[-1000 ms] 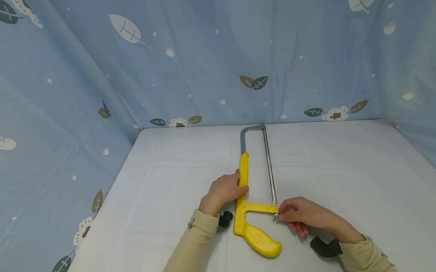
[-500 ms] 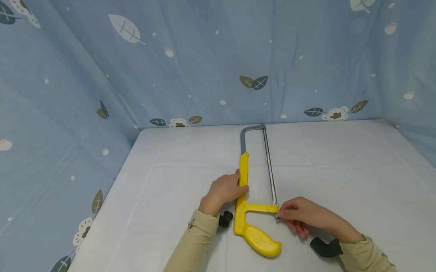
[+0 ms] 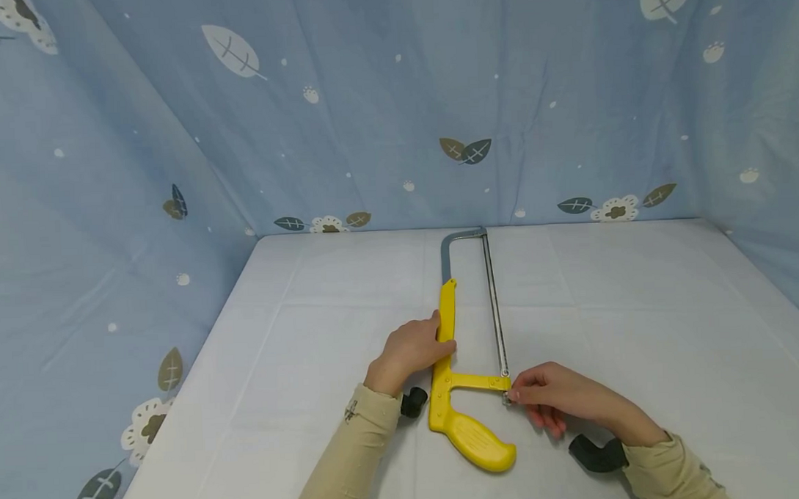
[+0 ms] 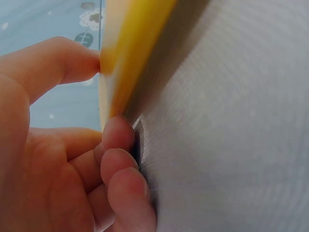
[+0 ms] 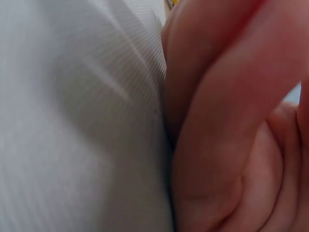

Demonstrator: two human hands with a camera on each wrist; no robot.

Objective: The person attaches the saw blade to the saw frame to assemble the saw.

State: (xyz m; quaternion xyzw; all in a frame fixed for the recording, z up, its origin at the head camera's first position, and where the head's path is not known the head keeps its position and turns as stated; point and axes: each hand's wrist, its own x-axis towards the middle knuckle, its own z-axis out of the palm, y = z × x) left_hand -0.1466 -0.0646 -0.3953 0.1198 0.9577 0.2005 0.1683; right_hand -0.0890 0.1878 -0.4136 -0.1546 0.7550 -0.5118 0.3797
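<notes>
A hacksaw (image 3: 480,443) with a yellow handle and a grey front bow lies flat on the white cloth, its bow pointing away from me. My left hand (image 3: 406,352) holds the yellow frame from the left, thumb on the near side. In the left wrist view, the thumb and fingertips meet the yellow frame (image 4: 142,53) close to the cloth. At the near end of the blade (image 3: 495,305), my right hand (image 3: 563,394) pinches a small metal wing nut (image 3: 506,398) between thumb and index finger. The right wrist view shows curled fingers (image 5: 217,125) against the cloth; the nut is hidden there.
White cloth (image 3: 640,329) covers the table on both sides of the saw. A blue patterned curtain (image 3: 368,118) stands along the back and sides, close behind the saw's far end. Black curved pieces (image 3: 594,454) sit at both wrists.
The wing nut shows a different face in each frame, turning at my right fingertips. Both hands and the hacksaw keep their places. The curtain at the left has shifted a little.
</notes>
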